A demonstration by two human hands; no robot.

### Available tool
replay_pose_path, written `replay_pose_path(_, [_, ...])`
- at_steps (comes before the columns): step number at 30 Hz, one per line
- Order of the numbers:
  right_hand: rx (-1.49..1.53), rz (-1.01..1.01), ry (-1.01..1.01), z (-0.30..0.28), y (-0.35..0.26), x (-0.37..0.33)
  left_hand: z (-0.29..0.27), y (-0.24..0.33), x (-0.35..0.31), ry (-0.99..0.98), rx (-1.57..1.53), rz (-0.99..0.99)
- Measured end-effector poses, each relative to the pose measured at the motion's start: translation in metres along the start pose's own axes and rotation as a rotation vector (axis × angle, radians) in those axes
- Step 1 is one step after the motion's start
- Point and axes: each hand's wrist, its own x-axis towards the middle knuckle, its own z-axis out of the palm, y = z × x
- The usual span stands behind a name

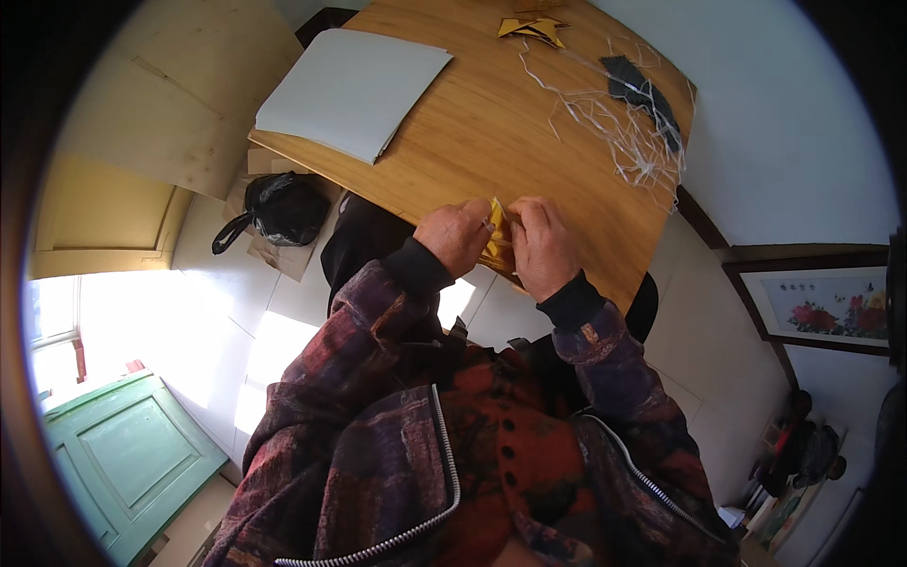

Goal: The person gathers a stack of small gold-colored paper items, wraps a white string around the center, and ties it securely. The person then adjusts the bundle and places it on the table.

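Your left hand [455,236] and right hand [545,248] meet at the table's near edge, with the yellow piece [496,219] upright between them. Your left fingers are bent and pinch its left side; your right fingers, curled too, pinch its right side, though your hands hide some of the fingertips. The paper stack [354,90] lies at the near left corner of the table [472,113], well apart from your hands. Along the right edge, towards the far right corner, white strings [624,146] lie tangled around a dark grey strip [641,94]. A gold star [532,31] lies near the far edge. Below the left corner, a black bag [286,210] sits on cardboard [283,257] on the floor [217,293].
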Motion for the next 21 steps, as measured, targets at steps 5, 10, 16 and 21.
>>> replay_pose_path(5, [0.253,-0.006,-0.062,0.008,-0.014,-0.002,0.003,-0.003,0.003,0.002,-0.027,-0.006])
replay_pose_path(10, [0.513,0.297,-0.123,0.015,-0.002,-0.001,-0.001,-0.004,-0.001,0.01,-0.109,-0.015])
replay_pose_path(16, [0.335,0.306,-0.272,0.008,0.005,-0.005,0.0,-0.005,-0.002,0.015,-0.128,-0.002])
replay_pose_path(21, [0.351,0.227,-0.186,0.017,0.004,-0.005,0.0,-0.006,-0.004,0.04,-0.218,-0.017])
